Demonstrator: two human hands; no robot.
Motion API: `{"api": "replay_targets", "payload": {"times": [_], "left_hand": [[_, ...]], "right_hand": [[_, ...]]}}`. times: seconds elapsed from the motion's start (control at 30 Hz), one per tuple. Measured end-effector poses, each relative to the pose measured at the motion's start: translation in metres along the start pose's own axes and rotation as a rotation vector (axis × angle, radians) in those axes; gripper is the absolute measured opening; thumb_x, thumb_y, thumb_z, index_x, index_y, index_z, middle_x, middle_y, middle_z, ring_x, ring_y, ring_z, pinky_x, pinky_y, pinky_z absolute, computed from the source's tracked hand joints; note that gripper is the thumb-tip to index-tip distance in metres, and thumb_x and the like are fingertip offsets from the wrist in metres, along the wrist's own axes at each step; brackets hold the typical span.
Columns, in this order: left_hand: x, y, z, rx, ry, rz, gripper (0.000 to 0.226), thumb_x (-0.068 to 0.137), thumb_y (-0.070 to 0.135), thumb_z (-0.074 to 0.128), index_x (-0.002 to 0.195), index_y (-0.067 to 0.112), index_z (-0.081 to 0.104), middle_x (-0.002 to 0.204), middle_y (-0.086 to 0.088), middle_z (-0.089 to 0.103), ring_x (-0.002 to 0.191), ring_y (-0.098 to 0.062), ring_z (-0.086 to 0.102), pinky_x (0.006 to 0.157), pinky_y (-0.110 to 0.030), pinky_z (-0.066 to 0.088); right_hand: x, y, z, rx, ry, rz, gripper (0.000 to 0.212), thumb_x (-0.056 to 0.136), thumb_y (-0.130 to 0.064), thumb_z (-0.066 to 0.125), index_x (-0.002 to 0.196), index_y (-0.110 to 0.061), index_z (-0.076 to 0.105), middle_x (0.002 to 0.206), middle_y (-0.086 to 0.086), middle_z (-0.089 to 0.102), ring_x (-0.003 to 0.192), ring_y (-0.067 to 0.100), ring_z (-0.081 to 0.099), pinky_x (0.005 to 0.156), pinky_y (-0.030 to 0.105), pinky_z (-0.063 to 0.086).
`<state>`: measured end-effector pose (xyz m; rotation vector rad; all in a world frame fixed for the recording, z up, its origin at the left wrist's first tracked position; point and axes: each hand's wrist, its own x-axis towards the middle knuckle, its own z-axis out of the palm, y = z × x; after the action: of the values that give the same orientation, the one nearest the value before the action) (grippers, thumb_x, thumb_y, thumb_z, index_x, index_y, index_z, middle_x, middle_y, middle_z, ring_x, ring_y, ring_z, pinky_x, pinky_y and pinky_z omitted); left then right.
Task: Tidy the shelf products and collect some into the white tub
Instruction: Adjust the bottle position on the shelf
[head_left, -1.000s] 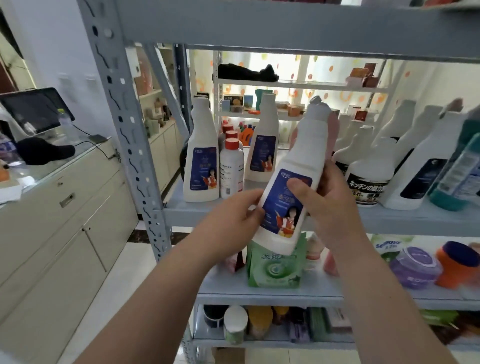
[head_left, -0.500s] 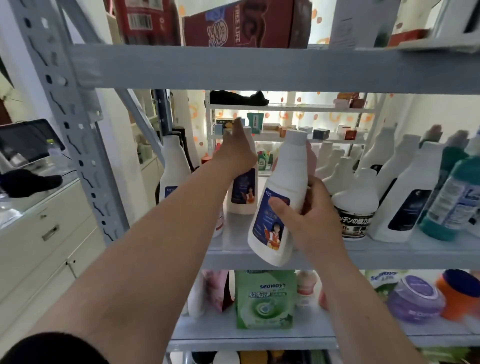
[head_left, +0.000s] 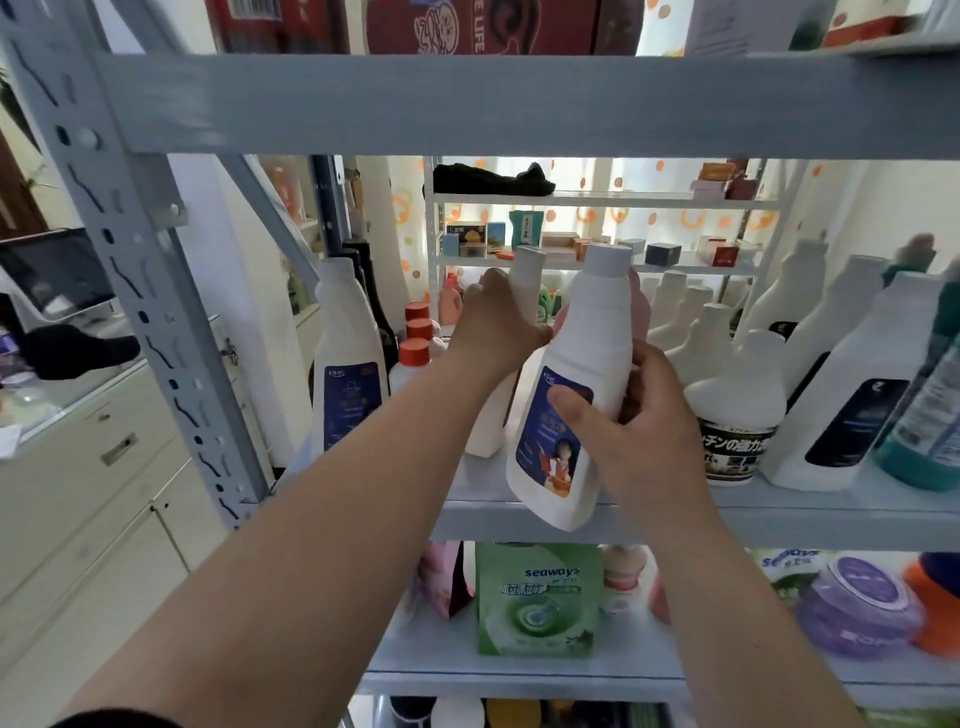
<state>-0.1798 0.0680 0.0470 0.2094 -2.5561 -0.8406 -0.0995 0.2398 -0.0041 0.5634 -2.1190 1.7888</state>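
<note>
My right hand (head_left: 644, 415) grips a white bottle with a blue label (head_left: 576, 395), tilted, its base at the front edge of the middle shelf (head_left: 779, 512). My left hand (head_left: 493, 332) is curled round the neck of a second white bottle (head_left: 524, 291) standing further back on the same shelf. A third matching bottle (head_left: 348, 364) stands at the shelf's left end. No white tub is in view.
Small red-capped bottles (head_left: 415, 358) stand behind my left arm. White and teal bottles (head_left: 852, 395) crowd the shelf's right side. The shelf below holds a green seaways pouch (head_left: 535, 597) and a purple jar (head_left: 857, 608). A grey upright post (head_left: 140, 291) stands left, beside a counter (head_left: 78, 415).
My left hand left the tilted bottle, reached back and took hold of the bottle behind. The right hand has brought its bottle up to the shelf's front edge.
</note>
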Motion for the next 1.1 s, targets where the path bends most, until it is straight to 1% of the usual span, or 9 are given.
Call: {"api": "replay_targets", "payload": {"times": [0.13, 0.3, 0.4, 0.6, 0.7, 0.83, 0.9, 1.0, 1.1], "left_hand": [[-0.014, -0.009, 0.012, -0.071, -0.043, -0.057, 0.071, 0.094, 0.021, 0.067, 0.147, 0.006, 0.021, 0.12, -0.008, 0.054, 0.103, -0.023, 0.057, 0.075, -0.033, 0.038], [-0.033, -0.001, 0.012, -0.173, 0.006, -0.079, 0.067, 0.096, 0.019, 0.065, 0.146, 0.01, 0.021, 0.121, -0.007, 0.05, 0.103, -0.022, 0.055, 0.076, -0.031, 0.038], [-0.054, 0.005, -0.001, -0.215, 0.041, -0.021, 0.064, 0.092, 0.014, 0.065, 0.142, 0.012, 0.025, 0.114, -0.004, 0.05, 0.095, -0.019, 0.057, 0.062, -0.022, 0.037], [-0.114, 0.001, -0.049, -0.327, 0.053, 0.103, 0.059, 0.093, 0.02, 0.068, 0.133, 0.029, 0.026, 0.099, 0.018, 0.047, 0.081, 0.004, 0.049, 0.056, -0.006, 0.035], [-0.142, -0.016, -0.071, -0.395, 0.053, 0.143, 0.059, 0.09, 0.023, 0.072, 0.126, 0.043, 0.03, 0.114, 0.015, 0.055, 0.1, 0.003, 0.056, 0.078, -0.016, 0.043], [-0.171, -0.048, -0.092, -0.499, 0.078, 0.055, 0.058, 0.093, 0.029, 0.07, 0.137, 0.05, 0.038, 0.115, 0.028, 0.062, 0.097, 0.009, 0.064, 0.077, -0.02, 0.053], [-0.18, -0.065, -0.097, -0.538, 0.087, 0.007, 0.058, 0.094, 0.033, 0.067, 0.143, 0.05, 0.04, 0.118, 0.022, 0.065, 0.098, 0.001, 0.068, 0.079, -0.032, 0.061], [-0.19, -0.081, -0.104, -0.594, 0.064, -0.04, 0.057, 0.096, 0.033, 0.065, 0.144, 0.05, 0.041, 0.119, 0.015, 0.067, 0.098, -0.007, 0.071, 0.079, -0.041, 0.064], [-0.198, -0.092, -0.108, -0.621, 0.042, -0.057, 0.057, 0.096, 0.031, 0.066, 0.144, 0.048, 0.041, 0.119, 0.013, 0.068, 0.099, -0.012, 0.072, 0.079, -0.044, 0.064]], "right_hand": [[-0.001, 0.003, 0.0, -0.013, 0.009, 0.008, 0.048, 0.079, -0.031, 0.085, 0.109, -0.047, 0.052, 0.104, -0.022, 0.068, 0.094, -0.004, 0.066, 0.082, 0.031, 0.057], [-0.008, 0.003, -0.001, -0.029, 0.042, 0.011, 0.048, 0.082, -0.03, 0.083, 0.12, -0.035, 0.054, 0.102, -0.023, 0.067, 0.091, -0.007, 0.065, 0.076, 0.026, 0.054], [-0.014, 0.001, -0.003, -0.05, 0.075, 0.003, 0.049, 0.082, -0.033, 0.083, 0.121, -0.035, 0.052, 0.103, -0.022, 0.067, 0.092, -0.006, 0.065, 0.076, 0.025, 0.053], [-0.024, -0.003, -0.001, -0.064, 0.117, 0.0, 0.048, 0.083, -0.033, 0.082, 0.121, -0.031, 0.053, 0.101, -0.019, 0.066, 0.089, -0.008, 0.064, 0.073, 0.023, 0.051], [-0.028, -0.007, 0.008, -0.074, 0.104, -0.01, 0.045, 0.084, -0.034, 0.081, 0.117, -0.034, 0.05, 0.098, -0.021, 0.064, 0.086, -0.01, 0.063, 0.069, 0.018, 0.049], [-0.026, -0.009, 0.031, -0.137, 0.06, -0.037, 0.046, 0.088, -0.037, 0.076, 0.124, -0.025, 0.051, 0.106, -0.009, 0.063, 0.089, 0.001, 0.062, 0.066, 0.017, 0.043], [-0.021, -0.008, 0.045, -0.176, 0.045, -0.05, 0.049, 0.09, -0.036, 0.074, 0.128, -0.019, 0.049, 0.104, -0.008, 0.057, 0.092, 0.013, 0.058, 0.065, 0.014, 0.038], [-0.01, -0.006, 0.066, -0.243, 0.019, -0.058, 0.049, 0.093, -0.032, 0.072, 0.13, -0.015, 0.045, 0.104, -0.008, 0.051, 0.093, 0.015, 0.053, 0.063, 0.01, 0.034], [0.002, -0.003, 0.085, -0.315, -0.004, -0.074, 0.055, 0.095, -0.035, 0.07, 0.137, -0.015, 0.04, 0.113, -0.001, 0.052, 0.097, 0.02, 0.055, 0.071, 0.027, 0.047]]}}
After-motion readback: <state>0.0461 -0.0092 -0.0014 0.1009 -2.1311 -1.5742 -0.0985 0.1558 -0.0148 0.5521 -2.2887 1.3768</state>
